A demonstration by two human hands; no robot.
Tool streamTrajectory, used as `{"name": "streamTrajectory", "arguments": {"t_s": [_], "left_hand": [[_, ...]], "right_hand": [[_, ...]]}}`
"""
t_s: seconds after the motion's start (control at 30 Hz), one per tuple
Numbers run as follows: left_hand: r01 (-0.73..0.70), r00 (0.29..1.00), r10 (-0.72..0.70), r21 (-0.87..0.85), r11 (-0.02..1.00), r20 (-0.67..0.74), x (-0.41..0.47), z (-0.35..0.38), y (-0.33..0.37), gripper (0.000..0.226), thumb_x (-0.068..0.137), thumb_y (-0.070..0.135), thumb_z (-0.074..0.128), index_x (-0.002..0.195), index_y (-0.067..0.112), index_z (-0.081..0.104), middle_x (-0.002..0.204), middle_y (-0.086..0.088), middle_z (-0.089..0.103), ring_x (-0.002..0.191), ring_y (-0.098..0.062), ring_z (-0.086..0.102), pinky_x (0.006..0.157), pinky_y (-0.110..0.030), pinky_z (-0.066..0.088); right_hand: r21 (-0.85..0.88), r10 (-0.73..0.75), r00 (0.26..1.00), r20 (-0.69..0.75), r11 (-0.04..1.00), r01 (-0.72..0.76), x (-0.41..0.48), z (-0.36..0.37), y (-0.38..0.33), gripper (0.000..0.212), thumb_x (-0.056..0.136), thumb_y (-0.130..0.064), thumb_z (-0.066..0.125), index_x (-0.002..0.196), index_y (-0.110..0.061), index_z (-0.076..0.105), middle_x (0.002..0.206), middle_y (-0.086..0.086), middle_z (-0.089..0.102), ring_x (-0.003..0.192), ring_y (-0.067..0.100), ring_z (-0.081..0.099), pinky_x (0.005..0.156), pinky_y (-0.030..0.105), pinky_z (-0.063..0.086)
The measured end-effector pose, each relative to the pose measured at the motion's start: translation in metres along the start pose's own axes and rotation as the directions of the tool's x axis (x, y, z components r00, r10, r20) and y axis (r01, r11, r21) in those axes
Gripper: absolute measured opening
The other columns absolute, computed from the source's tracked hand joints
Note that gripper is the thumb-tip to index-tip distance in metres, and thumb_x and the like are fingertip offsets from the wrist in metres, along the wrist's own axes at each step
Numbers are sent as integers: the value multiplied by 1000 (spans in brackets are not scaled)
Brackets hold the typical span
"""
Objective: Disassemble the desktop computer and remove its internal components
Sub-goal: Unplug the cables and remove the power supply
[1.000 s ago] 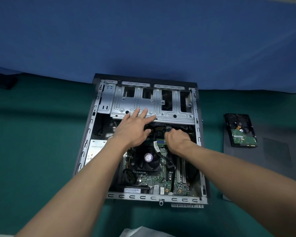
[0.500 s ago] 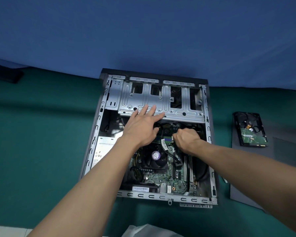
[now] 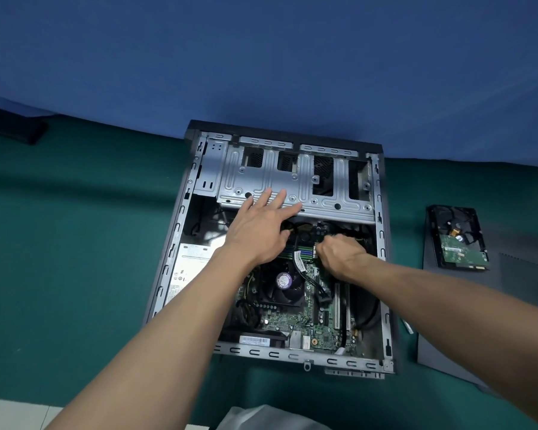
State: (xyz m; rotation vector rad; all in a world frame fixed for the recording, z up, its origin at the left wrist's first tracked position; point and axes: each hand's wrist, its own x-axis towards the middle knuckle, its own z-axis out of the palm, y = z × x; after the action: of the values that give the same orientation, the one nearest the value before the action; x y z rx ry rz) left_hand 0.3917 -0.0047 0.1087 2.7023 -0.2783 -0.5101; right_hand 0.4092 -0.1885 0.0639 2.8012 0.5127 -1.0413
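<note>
1. Open computer case (image 3: 261, 352) lies mid-frame on the green table (image 3: 75, 243).
2. Left hand (image 3: 258, 234) spreads flat, fingers straight, on the drive cage (image 3: 323, 187).
3. Right hand (image 3: 339, 252) curls over the motherboard (image 3: 292, 324); can't tell what it grips.
4. Hard drive (image 3: 457, 240) sits far right.

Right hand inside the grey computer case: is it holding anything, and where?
The right hand is curled below the silver metal drive cage; whether it grips anything, and where, cannot be told. The left hand lies flat on that cage, holding nothing.

A blue backdrop (image 3: 261, 57) fills twelve o'clock; green cloth (image 3: 59, 243) covers the surface below; a pale strip (image 3: 10, 414) shows at seven o'clock.
</note>
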Motion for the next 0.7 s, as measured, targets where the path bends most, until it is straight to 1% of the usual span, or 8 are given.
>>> {"name": "streamTrajectory", "arguments": {"t_s": [0.1,0.23,0.33,0.43,0.5,0.57,0.63,0.7], "left_hand": [[4,1000,-4,4,1000,-2,2,1,0,60,100,33,48,152,41,18,162,5,2,149,-17,-4,112,-35,-12],[-7,1000,8,22,1000,-18,1,3,-1,61,99,31,49,152,41,19,162,5,4,150,-18,-3,116,-38,-8],[-16,999,17,23,1000,-31,1,4,-2,62,99,30,50,152,41,19,162,4,5,150,-19,-2,117,-39,-6],[-11,1000,11,19,1000,-15,0,3,-2,62,99,29,50,152,41,19,162,5,4,149,-17,-3,116,-37,-8],[-5,1000,5,16,1000,-7,1,3,-2,62,99,29,49,152,42,19,162,5,4,149,-17,-4,115,-37,-9],[8,1000,-8,10,1000,2,2,3,-2,62,99,30,50,152,42,19,162,5,3,149,-16,-4,115,-37,-9],[15,1000,-15,11,1000,2,1,3,0,63,98,31,51,151,42,19,162,6,3,149,-16,-4,115,-37,-10],[28,1000,-28,24,999,2,1,4,2,64,98,35,53,152,41,19,162,5,3,149,-17,-4,115,-38,-10]], "right_hand": [[26,5,1000,14,1000,-6,4,-7,1,32,99,-8,31,72,-15,46,78,6,56,75,25,56,66,34,45],[-42,-28,1000,2,999,28,-1,-2,-3,27,98,-8,37,95,-8,63,89,12,66,75,26,60,63,32,45],[-70,-44,998,-37,997,41,-6,0,-4,25,97,-6,39,103,-9,63,90,12,66,73,26,57,62,31,43],[-103,-51,983,-174,994,34,-11,-4,-12,21,90,-1,46,105,-6,61,93,13,67,84,32,66,61,33,42],[-16,-11,967,-255,1000,8,-17,-9,-18,22,83,0,51,103,-4,58,94,16,65,91,38,64,61,35,39],[138,60,950,-307,990,-18,-24,-16,-19,8,81,-2,52,88,-6,52,82,14,57,89,40,61,60,34,36],[289,123,942,-313,957,-28,-33,-24,-14,16,85,-9,54,73,-11,43,72,7,46,83,37,58,60,33,37],[420,168,926,-340,907,-10,-44,-32,-4,14,89,-18,57,79,-13,50,77,7,52,82,32,57,63,31,40]]}}
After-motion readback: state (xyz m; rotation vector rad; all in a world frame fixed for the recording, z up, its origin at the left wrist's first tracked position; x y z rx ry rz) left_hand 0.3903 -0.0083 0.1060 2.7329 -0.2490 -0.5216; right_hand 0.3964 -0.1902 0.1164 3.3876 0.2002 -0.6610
